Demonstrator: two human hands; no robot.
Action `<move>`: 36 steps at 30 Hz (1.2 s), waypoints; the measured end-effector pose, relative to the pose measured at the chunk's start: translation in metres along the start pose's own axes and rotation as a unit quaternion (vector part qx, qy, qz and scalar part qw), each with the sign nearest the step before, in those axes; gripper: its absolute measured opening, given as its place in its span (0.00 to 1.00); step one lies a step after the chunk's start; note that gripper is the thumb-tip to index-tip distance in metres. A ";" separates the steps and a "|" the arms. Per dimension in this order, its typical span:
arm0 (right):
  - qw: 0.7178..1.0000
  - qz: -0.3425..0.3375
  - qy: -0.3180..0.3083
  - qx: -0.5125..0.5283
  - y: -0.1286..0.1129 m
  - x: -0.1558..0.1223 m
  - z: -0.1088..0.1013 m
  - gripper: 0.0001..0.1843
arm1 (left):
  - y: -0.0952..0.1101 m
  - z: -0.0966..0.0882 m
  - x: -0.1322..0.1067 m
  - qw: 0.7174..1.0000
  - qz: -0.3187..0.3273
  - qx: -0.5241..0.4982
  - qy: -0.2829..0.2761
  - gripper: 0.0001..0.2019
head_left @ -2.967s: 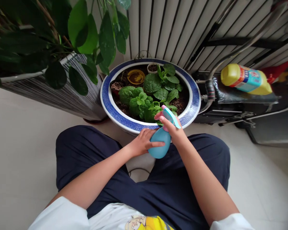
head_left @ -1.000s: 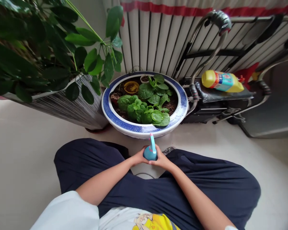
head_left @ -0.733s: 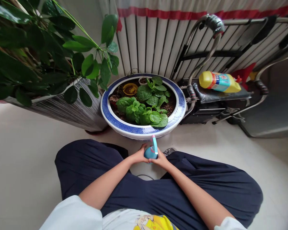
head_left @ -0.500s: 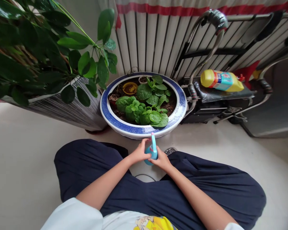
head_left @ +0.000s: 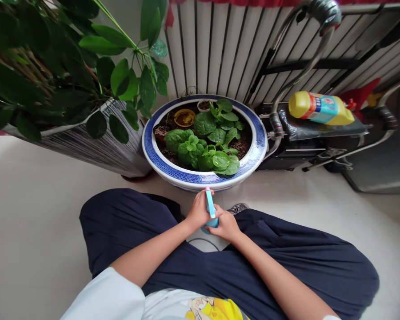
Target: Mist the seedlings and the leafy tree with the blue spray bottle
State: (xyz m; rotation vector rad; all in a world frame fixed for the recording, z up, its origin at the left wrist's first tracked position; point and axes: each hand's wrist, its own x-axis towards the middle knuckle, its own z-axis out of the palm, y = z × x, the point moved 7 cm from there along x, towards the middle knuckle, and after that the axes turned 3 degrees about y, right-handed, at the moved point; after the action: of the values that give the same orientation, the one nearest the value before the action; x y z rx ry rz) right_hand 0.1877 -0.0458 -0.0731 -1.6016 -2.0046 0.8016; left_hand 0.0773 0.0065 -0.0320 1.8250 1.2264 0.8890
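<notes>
Between my knees I hold a light blue spray bottle (head_left: 210,205) with a pink nozzle tip, pointing toward the planter. My left hand (head_left: 198,210) wraps around its neck and head, with fingers on the far side partly hidden. Lower down, my right hand (head_left: 226,225) grips the bottle's body, which is mostly covered by the hands. Just beyond them stands a round blue-and-white ceramic planter (head_left: 183,177). Green leafy plants (head_left: 205,153) grow in its dark soil, and some leaves look wet. A small yellow dish (head_left: 184,118) and a small white pot (head_left: 203,106) sit in the soil.
A tall grey pot (head_left: 120,140) with a large leafy plant (head_left: 126,82) stands at left. On the right, a metal-framed walker (head_left: 306,66) is beside a yellow bottle (head_left: 322,109) lying on its side. Behind the planter is a white slatted panel (head_left: 216,49).
My left hand has moved up around the spray bottle's neck, closing on it. The bottle's head now tilts slightly left. The view has shifted a little.
</notes>
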 end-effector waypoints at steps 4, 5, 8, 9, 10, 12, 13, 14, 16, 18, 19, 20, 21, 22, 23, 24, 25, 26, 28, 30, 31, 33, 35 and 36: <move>1.000 -0.013 0.015 -0.005 0.001 0.002 -0.002 0.35 | -0.001 0.002 -0.001 0.999 0.006 -0.043 0.020 0.30; 1.000 -0.015 0.020 -0.011 0.002 0.002 -0.003 0.35 | -0.002 0.003 -0.001 0.998 -0.003 -0.053 0.027 0.30; 0.999 -0.017 0.038 -0.029 0.003 0.002 -0.004 0.34 | -0.005 0.007 -0.004 0.996 -0.047 -0.053 0.051 0.29; 0.998 -0.017 0.043 -0.033 0.003 0.002 -0.004 0.33 | -0.005 0.009 -0.005 0.996 -0.058 -0.043 0.056 0.29; 0.998 -0.017 0.046 -0.036 0.003 0.002 -0.004 0.32 | -0.005 0.010 -0.006 0.996 -0.065 -0.028 0.060 0.28; 0.998 -0.016 0.052 -0.039 0.003 0.001 -0.004 0.30 | -0.003 0.012 -0.007 0.995 -0.078 0.005 0.066 0.26; 0.998 -0.013 0.054 -0.043 0.003 0.001 -0.004 0.29 | -0.003 0.012 -0.008 0.993 -0.087 0.022 0.071 0.24; 0.997 -0.010 0.057 -0.046 0.002 0.001 -0.003 0.28 | -0.004 0.011 -0.008 0.991 -0.100 0.038 0.076 0.22; 0.996 -0.006 0.063 -0.057 0.002 0.000 -0.002 0.26 | -0.007 0.010 -0.010 0.987 -0.127 0.053 0.081 0.19; 0.995 -0.005 0.073 -0.068 0.001 -0.001 -0.002 0.25 | -0.011 0.011 -0.011 0.985 -0.152 0.037 0.068 0.18; 0.994 -0.006 0.079 -0.071 0.001 -0.002 -0.002 0.25 | -0.013 0.013 -0.011 0.985 -0.161 0.020 0.055 0.19; 0.994 -0.007 0.085 -0.073 0.001 -0.003 -0.002 0.24 | -0.015 0.015 -0.011 0.985 -0.169 0.001 0.040 0.19; 0.993 -0.008 0.089 -0.074 0.001 -0.003 -0.002 0.23 | -0.016 0.018 -0.011 0.984 -0.175 -0.016 0.026 0.20; 0.993 -0.009 0.092 -0.073 0.002 -0.003 -0.002 0.23 | -0.017 0.020 -0.011 0.983 -0.182 -0.032 0.015 0.21; 0.993 -0.009 0.094 -0.071 0.002 -0.004 -0.002 0.23 | -0.018 0.022 -0.011 0.981 -0.188 -0.046 0.008 0.22; 0.993 -0.009 0.096 -0.070 0.003 -0.004 -0.003 0.23 | -0.019 0.023 -0.011 0.979 -0.194 -0.060 0.003 0.23; 0.993 -0.010 0.097 -0.069 0.003 -0.004 -0.003 0.24 | -0.020 0.025 -0.011 0.977 -0.200 -0.077 0.000 0.24; 0.993 -0.012 0.097 -0.067 0.004 -0.004 -0.003 0.24 | -0.022 0.027 -0.010 0.974 -0.206 -0.097 -0.002 0.26; 0.993 -0.014 0.098 -0.063 0.005 -0.004 -0.004 0.25 | -0.024 0.031 -0.009 0.967 -0.214 -0.140 -0.012 0.31; 0.993 -0.013 0.099 -0.061 0.005 -0.004 -0.006 0.26 | -0.026 0.036 -0.009 0.958 -0.222 -0.179 -0.027 0.34; 0.993 -0.012 0.099 -0.059 0.006 -0.005 -0.006 0.27 | -0.026 0.038 -0.009 0.955 -0.224 -0.193 -0.033 0.34; 0.994 -0.009 0.099 -0.053 0.006 -0.005 -0.006 0.31 | -0.027 0.039 -0.008 0.954 -0.221 -0.203 -0.031 0.32; 0.994 -0.007 0.096 -0.048 0.006 -0.006 -0.006 0.35 | -0.028 0.037 -0.008 0.959 -0.210 -0.190 -0.011 0.28; 0.995 -0.006 0.094 -0.045 0.007 -0.006 -0.005 0.35 | -0.028 0.035 -0.009 0.962 -0.205 -0.180 -0.001 0.27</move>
State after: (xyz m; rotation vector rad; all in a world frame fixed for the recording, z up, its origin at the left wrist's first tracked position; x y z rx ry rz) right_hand 0.1970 -0.0497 -0.0739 -1.6479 -1.9380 0.5396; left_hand 0.0932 -0.0016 -0.0745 1.2261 1.2817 0.8083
